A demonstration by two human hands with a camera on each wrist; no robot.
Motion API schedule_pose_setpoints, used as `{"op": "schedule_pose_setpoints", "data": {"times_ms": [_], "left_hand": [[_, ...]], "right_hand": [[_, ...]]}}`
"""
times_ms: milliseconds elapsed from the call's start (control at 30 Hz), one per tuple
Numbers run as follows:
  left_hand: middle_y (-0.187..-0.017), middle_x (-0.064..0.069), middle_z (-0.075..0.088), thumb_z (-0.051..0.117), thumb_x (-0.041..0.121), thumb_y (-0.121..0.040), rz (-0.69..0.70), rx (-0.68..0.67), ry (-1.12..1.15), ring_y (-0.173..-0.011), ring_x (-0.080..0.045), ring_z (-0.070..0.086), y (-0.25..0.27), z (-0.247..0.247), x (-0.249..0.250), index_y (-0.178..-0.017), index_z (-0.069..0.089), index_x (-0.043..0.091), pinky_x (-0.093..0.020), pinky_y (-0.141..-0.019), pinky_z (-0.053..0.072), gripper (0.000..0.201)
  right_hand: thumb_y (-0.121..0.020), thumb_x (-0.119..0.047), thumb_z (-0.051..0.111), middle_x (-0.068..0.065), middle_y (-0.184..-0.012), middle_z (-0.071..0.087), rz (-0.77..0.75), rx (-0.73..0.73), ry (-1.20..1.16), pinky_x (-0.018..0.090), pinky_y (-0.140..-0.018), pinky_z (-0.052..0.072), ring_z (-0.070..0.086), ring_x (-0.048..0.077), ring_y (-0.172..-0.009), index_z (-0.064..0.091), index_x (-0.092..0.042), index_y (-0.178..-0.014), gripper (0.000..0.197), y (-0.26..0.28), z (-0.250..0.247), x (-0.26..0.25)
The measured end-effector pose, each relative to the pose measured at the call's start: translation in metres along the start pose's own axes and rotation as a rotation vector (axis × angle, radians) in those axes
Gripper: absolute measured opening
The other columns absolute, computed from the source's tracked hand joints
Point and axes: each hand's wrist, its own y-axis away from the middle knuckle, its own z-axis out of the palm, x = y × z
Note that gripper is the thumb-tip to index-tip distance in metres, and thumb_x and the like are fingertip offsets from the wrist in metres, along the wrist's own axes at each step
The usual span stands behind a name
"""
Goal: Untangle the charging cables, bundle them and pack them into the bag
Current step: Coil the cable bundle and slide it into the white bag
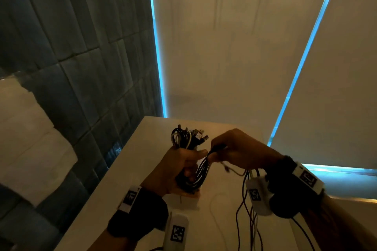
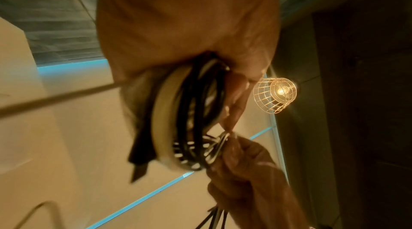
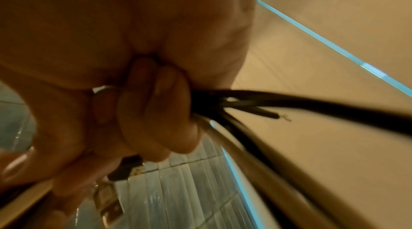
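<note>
Bundling step: left hand [image 1: 179, 167] fists the coiled cable bundle [image 1: 184, 138] above the table [image 1: 126, 179], right hand [image 1: 236, 149] pinches loose strands beside it, probably wrapping; next needs tails gathered; bag not visible.

Smooth plastic-coated cables above a matt pale tabletop.

The black and white charging cables [image 1: 184, 138] look smooth, faintly glossy. Beneath them the table [image 1: 130, 179] is smooth and matt. Left of the table, wall tiles [image 1: 71, 57] shine glossy; a wire lamp cage [image 2: 275, 94] gleams metallic.
</note>
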Motion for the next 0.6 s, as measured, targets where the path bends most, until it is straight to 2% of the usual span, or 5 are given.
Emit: {"op": "schedule_pose_setpoints", "data": {"times_ms": [100, 233, 433, 533, 600], "left_hand": [[-0.056, -0.002, 0.047, 0.071, 0.012, -0.078, 0.155, 0.083, -0.042, -0.053, -0.016, 0.047, 0.000, -0.002, -0.008, -0.072, 0.061, 0.012, -0.032, -0.060, 0.044, 0.011], [-0.096, -0.012, 0.069, 0.073, 0.017, -0.069, 0.187, -0.020, 0.007, -0.098, -0.031, 0.065, 0.006, -0.006, -0.010, -0.098, 0.070, 0.009, -0.053, -0.096, 0.046, 0.030], [-0.072, -0.006, 0.060, 0.067, 0.004, -0.075, 0.143, -0.224, -0.059, -0.061, -0.020, 0.055, 0.018, 0.005, -0.010, -0.092, 0.064, 0.008, -0.042, -0.069, 0.046, 0.018], [-0.065, -0.004, 0.053, 0.075, 0.014, -0.072, 0.120, -0.223, -0.079, -0.054, -0.016, 0.048, 0.017, 0.003, -0.011, -0.094, 0.059, 0.005, -0.037, -0.062, 0.041, 0.029], [-0.058, 0.000, 0.048, 0.077, 0.020, -0.071, 0.103, -0.224, -0.097, -0.048, -0.013, 0.044, 0.018, 0.001, -0.012, -0.095, 0.060, 0.008, -0.034, -0.058, 0.040, 0.032]], "right_hand": [[-0.085, -0.029, 0.071, 0.001, -0.069, 0.067, -0.048, -0.007, 0.081, 0.033, -0.063, 0.048, 0.061, 0.018, -0.065, 0.072, -0.014, -0.080, 0.016, -0.005, -0.009, -0.010], [-0.086, -0.025, 0.069, -0.010, -0.067, 0.064, -0.042, -0.032, 0.097, 0.018, -0.060, 0.045, 0.060, 0.006, -0.063, 0.073, -0.013, -0.083, 0.013, -0.009, -0.014, -0.019], [-0.079, -0.021, 0.076, -0.006, -0.084, 0.073, -0.059, -0.078, 0.051, 0.024, -0.076, 0.055, 0.067, 0.010, -0.079, 0.074, -0.017, -0.092, 0.014, -0.011, -0.016, -0.030], [-0.072, -0.031, 0.081, 0.004, -0.078, 0.068, -0.004, -0.052, 0.068, 0.035, -0.070, 0.054, 0.062, 0.018, -0.069, 0.070, -0.013, -0.084, 0.025, -0.011, -0.019, -0.028], [-0.067, -0.035, 0.084, 0.005, -0.072, 0.065, 0.048, -0.057, 0.048, 0.030, -0.062, 0.046, 0.053, 0.012, -0.061, 0.068, -0.012, -0.081, 0.031, -0.010, -0.022, -0.026]]}}
